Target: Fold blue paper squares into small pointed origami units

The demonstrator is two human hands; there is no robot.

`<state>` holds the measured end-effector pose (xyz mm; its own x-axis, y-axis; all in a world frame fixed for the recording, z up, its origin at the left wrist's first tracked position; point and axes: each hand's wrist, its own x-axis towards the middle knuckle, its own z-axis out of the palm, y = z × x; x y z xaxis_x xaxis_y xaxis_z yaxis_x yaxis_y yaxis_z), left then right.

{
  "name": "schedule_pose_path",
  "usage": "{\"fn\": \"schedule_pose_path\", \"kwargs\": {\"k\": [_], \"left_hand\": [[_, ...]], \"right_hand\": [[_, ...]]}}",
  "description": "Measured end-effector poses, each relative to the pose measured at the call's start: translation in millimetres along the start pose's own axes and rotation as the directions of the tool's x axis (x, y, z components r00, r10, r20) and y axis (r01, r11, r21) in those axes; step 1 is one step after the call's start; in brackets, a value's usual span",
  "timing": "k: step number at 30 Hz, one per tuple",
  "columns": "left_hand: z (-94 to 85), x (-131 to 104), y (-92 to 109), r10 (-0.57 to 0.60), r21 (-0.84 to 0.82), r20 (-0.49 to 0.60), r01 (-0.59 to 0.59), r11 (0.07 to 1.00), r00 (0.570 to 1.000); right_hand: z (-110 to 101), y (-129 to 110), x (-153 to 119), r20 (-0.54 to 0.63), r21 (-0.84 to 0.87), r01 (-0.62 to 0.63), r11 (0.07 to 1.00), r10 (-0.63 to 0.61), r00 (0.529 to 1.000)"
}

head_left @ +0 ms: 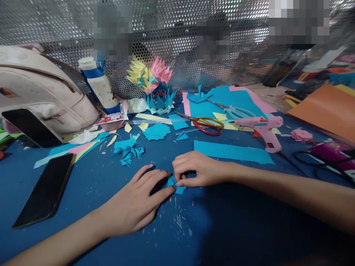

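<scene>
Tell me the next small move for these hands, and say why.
I'd press the small blue paper flat with the right hand, the left hand steadying it. Fingers of both hands already meet at it, it lies on the firm-looking table, and it seems partly folded.
</scene>
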<state>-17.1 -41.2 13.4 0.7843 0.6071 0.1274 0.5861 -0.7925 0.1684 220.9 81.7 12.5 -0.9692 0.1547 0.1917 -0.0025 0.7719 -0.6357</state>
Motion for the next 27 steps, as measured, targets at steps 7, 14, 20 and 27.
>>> {"fn": "schedule_pose_path", "kwargs": {"k": [7, 14, 20, 27], "left_hand": [[-0.5, 0.8, 0.2, 0.003, -0.004, 0.002, -0.003, 1.000, 1.000], [-2.1, -0.1, -0.8, 0.020, -0.003, 0.039, -0.020, 1.000, 0.999], [-0.7, -0.7, -0.1, 0.027, 0.028, 0.050, -0.029, 0.999, 0.998], [-0.3, 0.4, 0.0, 0.037, 0.022, 0.063, -0.038, 0.999, 0.997]], "right_hand": [[-5.7, 6.3, -1.5, 0.066, 0.094, 0.043, 0.995, -0.049, 0.997], [-8.3, 5.1, -0.6, 0.109, 0.132, 0.011, 0.991, -0.025, 0.994], [-7.3, -3.1, 2.0, 0.100, 0.037, -0.038, 0.999, 0.034, 0.994], [-4.4, -8.6, 2.5, 0.100, -0.048, -0.087, 0.995, 0.091, 0.991]]}}
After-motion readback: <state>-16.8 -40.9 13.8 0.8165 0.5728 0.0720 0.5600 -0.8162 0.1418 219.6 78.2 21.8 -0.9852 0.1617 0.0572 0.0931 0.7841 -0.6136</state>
